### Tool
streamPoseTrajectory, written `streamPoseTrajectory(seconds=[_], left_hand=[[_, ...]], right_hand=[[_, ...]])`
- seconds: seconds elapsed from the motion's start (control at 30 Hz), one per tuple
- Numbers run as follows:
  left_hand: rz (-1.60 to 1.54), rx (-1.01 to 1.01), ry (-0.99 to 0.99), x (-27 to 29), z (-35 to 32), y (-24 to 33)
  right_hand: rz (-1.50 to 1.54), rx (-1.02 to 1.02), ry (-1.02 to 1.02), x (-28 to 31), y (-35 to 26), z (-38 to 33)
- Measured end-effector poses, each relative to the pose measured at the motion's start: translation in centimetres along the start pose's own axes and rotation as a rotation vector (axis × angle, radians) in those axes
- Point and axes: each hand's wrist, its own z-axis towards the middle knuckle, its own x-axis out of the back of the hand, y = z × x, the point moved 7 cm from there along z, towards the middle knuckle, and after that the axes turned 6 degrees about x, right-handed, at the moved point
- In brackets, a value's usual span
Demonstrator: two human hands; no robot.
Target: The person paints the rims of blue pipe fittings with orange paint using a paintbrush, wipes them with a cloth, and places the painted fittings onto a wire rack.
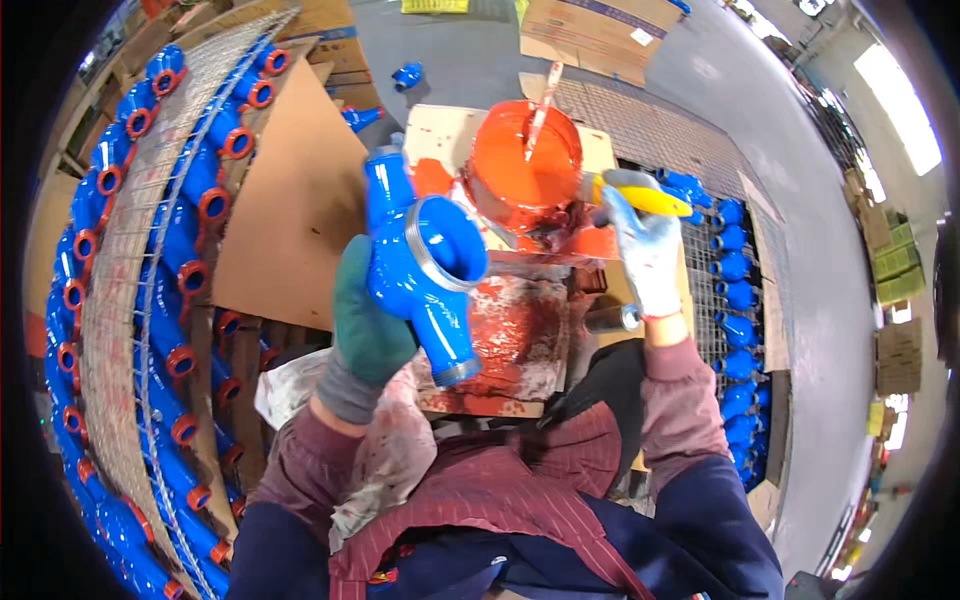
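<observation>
My left hand, in a green glove with a grey cuff, is closed around a glossy blue valve body. The valve body is held tilted above the work spot. Its wide round mouth with a bare metal rim faces up and to the right, and one pipe end points down. My right hand, in a white glove with blue stains, grips a yellow and grey tool whose exact kind I cannot make out. Between the hands, just beyond, stands a bucket of orange-red paint with a paint-smeared stick in it.
Blue valve bodies with red-painted ends fill wire-mesh racks on the left, beside a cardboard sheet. More blue bodies line a mesh rack on the right. A paint-stained board lies before me, with a dark metal cylinder alongside.
</observation>
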Motion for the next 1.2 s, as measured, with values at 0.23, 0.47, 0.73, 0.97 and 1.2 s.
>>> streamPoseTrajectory(seconds=[0.23, 0.47, 0.73, 0.97, 1.2], left_hand=[[0.011, 0.043, 0.066, 2.3, 0.1, -0.3], [-0.572, 0.393, -0.173, -2.5, -2.7, -2.1], [0.940, -0.217, -0.165, -6.3, -8.2, 1.7], [1.499, -0.936, -0.417, -9.3, -11.2, 2.2], [1.485, -0.957, -0.454, -9.3, -11.2, 0.4]], right_hand=[[-0.870, 0.156, -0.181, -3.2, 6.1, 2.4], [-0.141, -0.225, 0.188, 4.9, 8.6, 0.7], [0.889, -0.578, 0.371, 7.5, 1.6, -5.0], [0.173, -0.116, -0.257, 2.2, -13.8, -2.8], [0.068, 0.071, -0.274, 2.0, -17.1, -5.1]])
